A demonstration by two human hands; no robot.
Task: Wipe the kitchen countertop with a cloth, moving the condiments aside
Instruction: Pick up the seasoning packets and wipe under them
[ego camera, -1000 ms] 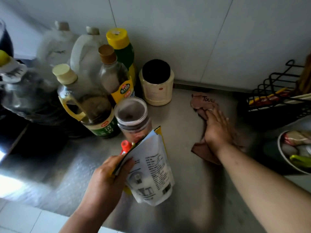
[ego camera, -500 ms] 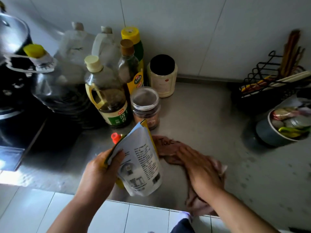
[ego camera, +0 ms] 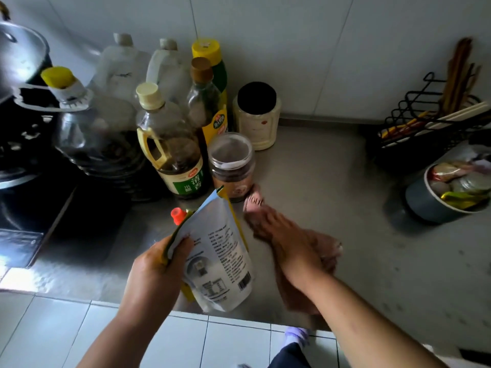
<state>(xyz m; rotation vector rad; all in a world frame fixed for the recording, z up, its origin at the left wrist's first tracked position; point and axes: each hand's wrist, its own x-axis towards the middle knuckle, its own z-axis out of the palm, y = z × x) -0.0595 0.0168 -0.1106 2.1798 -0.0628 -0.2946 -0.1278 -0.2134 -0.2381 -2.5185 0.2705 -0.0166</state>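
My left hand (ego camera: 156, 272) grips a pouch (ego camera: 223, 258) by its side edge, fingers curled round it and thumb on the printed face. The pouch is white with small black print and a barcode, yellow along its seams, with a red spout cap at the top. It tilts over the front edge of the countertop (ego camera: 332, 181); I cannot tell whether its base touches. My right hand (ego camera: 289, 240) lies flat, fingers straight, pressing a cloth (ego camera: 328, 251) onto the steel just right of the pouch. The cloth is brownish-pink and crumpled, one corner just beside a clear-lidded jar (ego camera: 232, 168). A cluster of bottles (ego camera: 172, 144) stands behind it on the left.
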